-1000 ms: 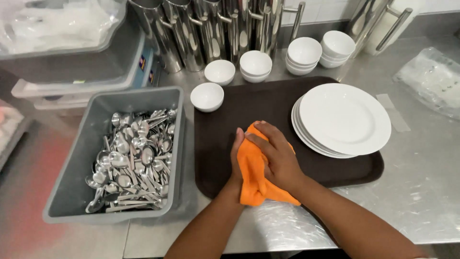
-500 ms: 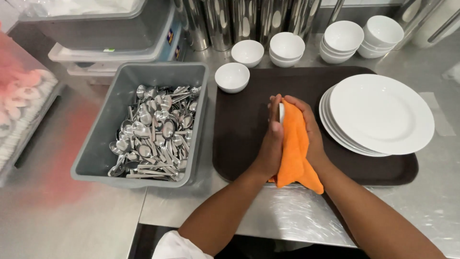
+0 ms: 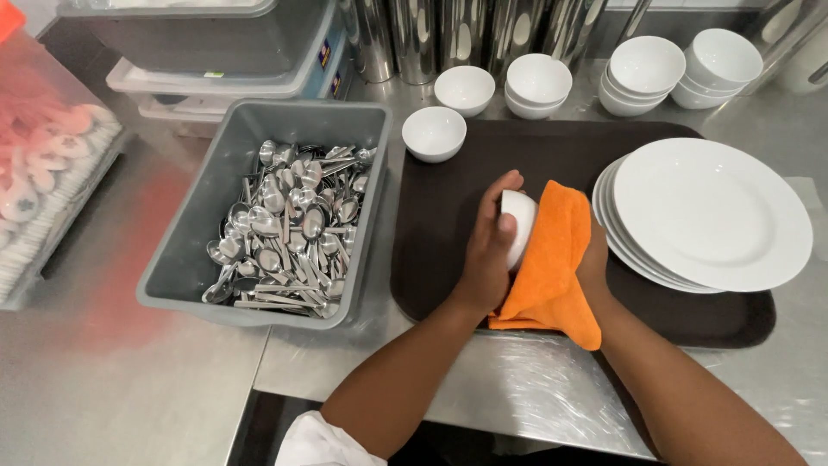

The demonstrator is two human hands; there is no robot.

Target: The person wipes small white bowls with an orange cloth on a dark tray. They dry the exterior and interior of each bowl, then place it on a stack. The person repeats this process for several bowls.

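Observation:
My left hand (image 3: 488,250) grips a small white bowl (image 3: 520,223) tipped on its side above the dark brown tray (image 3: 448,259). My right hand (image 3: 593,263) is mostly hidden under an orange cloth (image 3: 549,263), which it presses against the bowl. Both hands are over the middle of the tray, just left of a stack of white plates (image 3: 707,216).
A grey bin (image 3: 190,250) full of metal spoons (image 3: 293,229) stands left of the tray. More white bowls (image 3: 434,132) sit at the tray's far edge, with further stacked bowls (image 3: 647,73) and steel jugs (image 3: 448,34) behind. Plastic containers (image 3: 216,52) stand at back left on the steel counter (image 3: 517,388).
The bowl has turned in my hands and more of its white side now shows beside the cloth. The view has shifted so the bin and tray sit further right.

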